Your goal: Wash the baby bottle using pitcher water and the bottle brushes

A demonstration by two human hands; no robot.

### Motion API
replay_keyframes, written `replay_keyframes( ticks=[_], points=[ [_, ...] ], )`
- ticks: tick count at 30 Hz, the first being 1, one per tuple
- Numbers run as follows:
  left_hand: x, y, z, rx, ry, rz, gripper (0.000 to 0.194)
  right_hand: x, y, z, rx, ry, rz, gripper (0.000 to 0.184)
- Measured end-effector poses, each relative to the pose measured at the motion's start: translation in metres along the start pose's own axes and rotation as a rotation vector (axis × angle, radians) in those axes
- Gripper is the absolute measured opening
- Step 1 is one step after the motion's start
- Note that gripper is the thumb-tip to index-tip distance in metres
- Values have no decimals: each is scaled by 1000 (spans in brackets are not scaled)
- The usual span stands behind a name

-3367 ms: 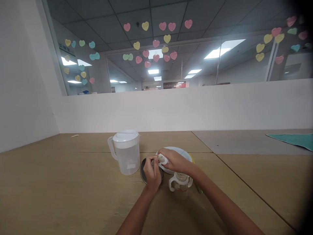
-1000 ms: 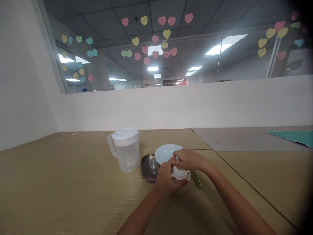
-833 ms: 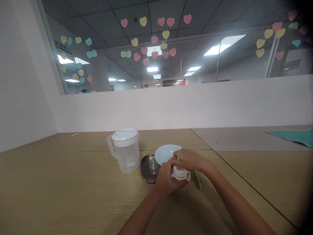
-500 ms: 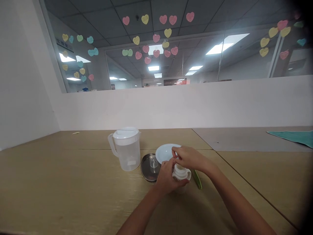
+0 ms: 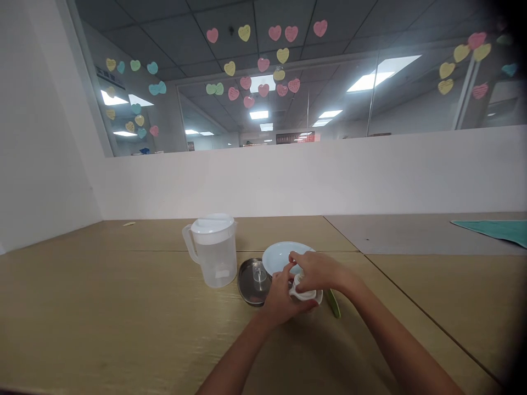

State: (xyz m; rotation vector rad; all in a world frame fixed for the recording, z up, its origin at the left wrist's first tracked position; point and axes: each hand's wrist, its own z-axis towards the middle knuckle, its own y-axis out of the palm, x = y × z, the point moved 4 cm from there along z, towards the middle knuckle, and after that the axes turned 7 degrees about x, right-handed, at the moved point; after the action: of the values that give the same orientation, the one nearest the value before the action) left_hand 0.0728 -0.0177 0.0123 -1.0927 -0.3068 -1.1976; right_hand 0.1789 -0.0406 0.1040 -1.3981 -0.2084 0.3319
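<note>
My left hand (image 5: 282,300) is wrapped around a baby bottle (image 5: 303,295) with a white collar and side handles; most of its body is hidden behind the fingers. Over the bottle's top, my right hand (image 5: 319,270) has its fingers curled on the white collar, with the index finger near the left fingertips. Behind both hands lies a pale blue-white plate (image 5: 274,258). Just left of the bottle is a metal tray (image 5: 247,288) holding a clear dome-shaped cap (image 5: 259,274). A long green thing (image 5: 334,304), partly covered, rests right of the bottle.
A lidded translucent pitcher (image 5: 217,258) stands left of the tray, its handle to the left. A teal cloth (image 5: 498,230) lies at the far right of the table (image 5: 123,318). A low white wall (image 5: 288,181) with a window above closes off the back.
My right hand has come down slightly and turned over the bottle's top, now covering more of the collar. My left hand keeps its hold; the other things have stayed put.
</note>
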Motion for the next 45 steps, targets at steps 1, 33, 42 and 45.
replay_keyframes(
  ticks=[1, 33, 42, 45],
  points=[
    [1, 0, 0, 4, 0, -2, 94, -1, 3, 3, 13, 25, -23, 39],
    [1, 2, 3, 35, 98, 40, 83, -5, 0, 1, 9, -15, 48, 64],
    [-11, -56, 15, 344, 317, 324, 37, 2, 0, 2, -9, -4, 65, 76],
    [-36, -73, 22, 488, 128, 439, 28, 4, -1, 0, -39, -2, 87, 78]
  ],
)
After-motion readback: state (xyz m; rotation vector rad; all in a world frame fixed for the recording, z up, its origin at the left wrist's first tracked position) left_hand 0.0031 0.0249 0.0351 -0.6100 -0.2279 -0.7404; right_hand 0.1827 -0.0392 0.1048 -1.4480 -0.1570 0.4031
